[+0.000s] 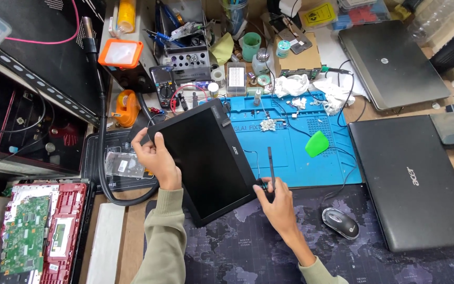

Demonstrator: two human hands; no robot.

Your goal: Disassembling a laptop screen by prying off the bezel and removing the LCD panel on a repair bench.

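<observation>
In the middle of the frame a black laptop screen panel (206, 160) lies tilted over the bench (127, 242), partly on a blue work mat (290, 152) and partly on a dark map-print mat (248, 247). The left hand (153, 158) is curled around the panel's left edge near its upper corner, fingers wrapped on the rim. The right hand (274, 200) is at the panel's lower right edge. It is closed around a thin black pry tool (270, 168) that sticks up toward the top of the frame, and its tip end sits right by the panel's edge. Both sleeves are pale green.

On the blue mat, to the right of the tool, lies a bright green plastic pick (317, 143). A grey computer mouse (340, 222) sits on the map mat just right of the right hand. A closed black laptop (413, 181) lies at the right, and a closed grey laptop (390, 63) lies above it in the upper right. In the lower left corner an opened red laptop (66, 231) shows a green circuit board (24, 231). A multimeter (163, 87) stands near the top, above the panel, beside an orange tape dispenser (126, 108).
</observation>
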